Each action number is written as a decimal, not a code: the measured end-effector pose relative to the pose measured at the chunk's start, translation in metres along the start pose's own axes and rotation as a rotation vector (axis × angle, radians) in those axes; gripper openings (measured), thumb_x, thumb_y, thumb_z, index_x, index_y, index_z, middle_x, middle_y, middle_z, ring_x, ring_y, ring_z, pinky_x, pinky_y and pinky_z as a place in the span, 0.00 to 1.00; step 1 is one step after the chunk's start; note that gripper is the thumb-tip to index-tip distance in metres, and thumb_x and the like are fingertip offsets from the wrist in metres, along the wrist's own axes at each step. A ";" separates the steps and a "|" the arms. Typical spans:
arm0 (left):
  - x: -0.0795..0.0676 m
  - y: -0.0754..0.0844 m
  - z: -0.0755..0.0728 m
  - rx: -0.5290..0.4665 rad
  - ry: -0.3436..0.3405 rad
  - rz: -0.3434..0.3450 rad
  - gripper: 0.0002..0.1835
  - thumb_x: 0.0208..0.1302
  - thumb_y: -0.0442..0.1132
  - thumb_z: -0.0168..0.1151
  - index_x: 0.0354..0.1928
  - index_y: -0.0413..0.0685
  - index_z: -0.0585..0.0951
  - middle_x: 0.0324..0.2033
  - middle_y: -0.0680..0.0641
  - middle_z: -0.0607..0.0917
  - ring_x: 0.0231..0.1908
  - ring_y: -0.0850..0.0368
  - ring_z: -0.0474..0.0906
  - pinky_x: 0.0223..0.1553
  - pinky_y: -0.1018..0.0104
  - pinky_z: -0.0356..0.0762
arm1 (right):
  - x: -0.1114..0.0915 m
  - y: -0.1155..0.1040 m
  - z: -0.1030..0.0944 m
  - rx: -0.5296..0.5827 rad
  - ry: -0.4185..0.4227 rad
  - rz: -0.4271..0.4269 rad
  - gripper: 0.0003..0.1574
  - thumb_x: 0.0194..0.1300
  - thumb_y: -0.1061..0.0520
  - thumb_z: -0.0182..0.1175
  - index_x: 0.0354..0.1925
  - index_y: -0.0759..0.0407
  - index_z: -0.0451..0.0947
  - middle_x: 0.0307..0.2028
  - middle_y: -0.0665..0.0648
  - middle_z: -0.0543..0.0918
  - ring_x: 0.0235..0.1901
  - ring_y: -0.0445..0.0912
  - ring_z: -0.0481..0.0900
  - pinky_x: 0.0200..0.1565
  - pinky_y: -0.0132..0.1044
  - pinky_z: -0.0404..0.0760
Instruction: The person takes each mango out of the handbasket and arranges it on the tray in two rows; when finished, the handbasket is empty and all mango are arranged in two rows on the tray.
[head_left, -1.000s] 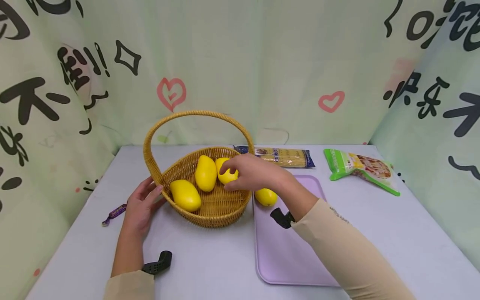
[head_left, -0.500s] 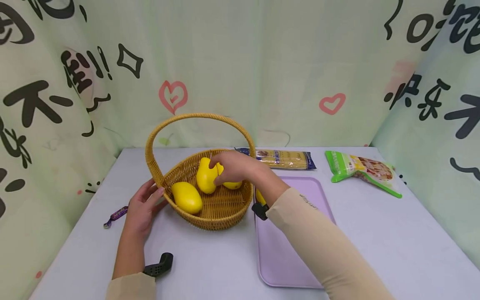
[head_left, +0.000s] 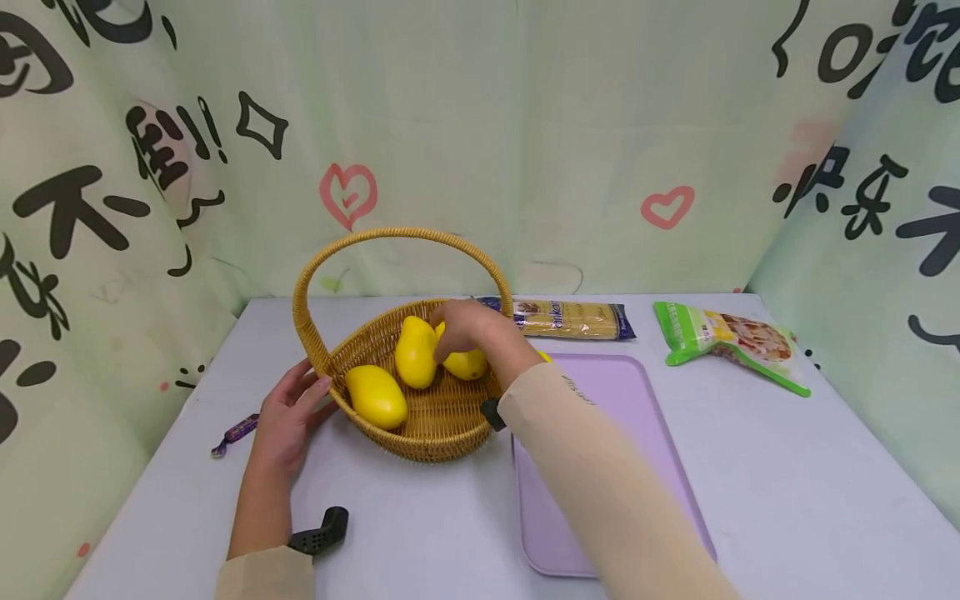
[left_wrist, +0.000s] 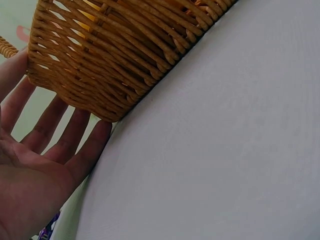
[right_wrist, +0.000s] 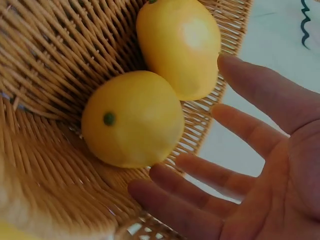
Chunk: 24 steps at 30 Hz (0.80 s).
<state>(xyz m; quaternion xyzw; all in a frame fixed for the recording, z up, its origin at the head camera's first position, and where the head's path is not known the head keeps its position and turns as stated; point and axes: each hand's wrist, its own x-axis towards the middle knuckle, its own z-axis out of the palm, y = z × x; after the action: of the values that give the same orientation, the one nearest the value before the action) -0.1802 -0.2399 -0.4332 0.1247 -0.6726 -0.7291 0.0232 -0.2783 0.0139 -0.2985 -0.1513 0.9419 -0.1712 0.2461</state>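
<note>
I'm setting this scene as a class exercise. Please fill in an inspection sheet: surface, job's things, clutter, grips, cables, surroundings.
Surface: white table.
Job's things: wicker basket holding three yellow fruits; purple tray on its right; something yellow peeks past the right sleeve, mostly hidden.
Clutter: noodle pack and green packet at the back; wrapped candy on the left.
Grips: left grip touches the basket's side; right grip, fingers spread, is at the rightmost fruit, contact unclear.
Cables: nothing seen.
Surroundings: printed pale-green curtain.
</note>
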 end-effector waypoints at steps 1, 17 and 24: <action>0.000 0.000 0.000 -0.002 0.001 0.002 0.34 0.75 0.49 0.62 0.79 0.61 0.64 0.74 0.47 0.68 0.64 0.59 0.74 0.63 0.67 0.79 | 0.002 0.000 0.001 0.006 0.005 0.005 0.41 0.68 0.54 0.69 0.76 0.50 0.68 0.76 0.58 0.67 0.73 0.56 0.67 0.71 0.52 0.73; 0.001 -0.001 0.001 -0.018 0.000 0.001 0.35 0.74 0.49 0.63 0.79 0.61 0.64 0.73 0.47 0.69 0.63 0.59 0.75 0.64 0.64 0.79 | 0.018 0.010 0.012 -0.015 0.050 0.016 0.43 0.63 0.61 0.71 0.74 0.53 0.71 0.73 0.61 0.71 0.66 0.55 0.71 0.62 0.47 0.79; 0.001 0.000 0.000 -0.009 0.000 0.008 0.35 0.74 0.50 0.63 0.79 0.60 0.64 0.73 0.47 0.69 0.63 0.59 0.75 0.64 0.65 0.79 | 0.019 0.007 0.015 -0.080 0.098 -0.005 0.43 0.60 0.66 0.70 0.72 0.51 0.73 0.71 0.60 0.74 0.66 0.55 0.71 0.53 0.44 0.78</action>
<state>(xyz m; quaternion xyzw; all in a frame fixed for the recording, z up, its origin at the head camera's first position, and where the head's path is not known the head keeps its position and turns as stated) -0.1807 -0.2404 -0.4331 0.1218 -0.6699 -0.7319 0.0267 -0.2881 0.0093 -0.3214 -0.1547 0.9586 -0.1411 0.1928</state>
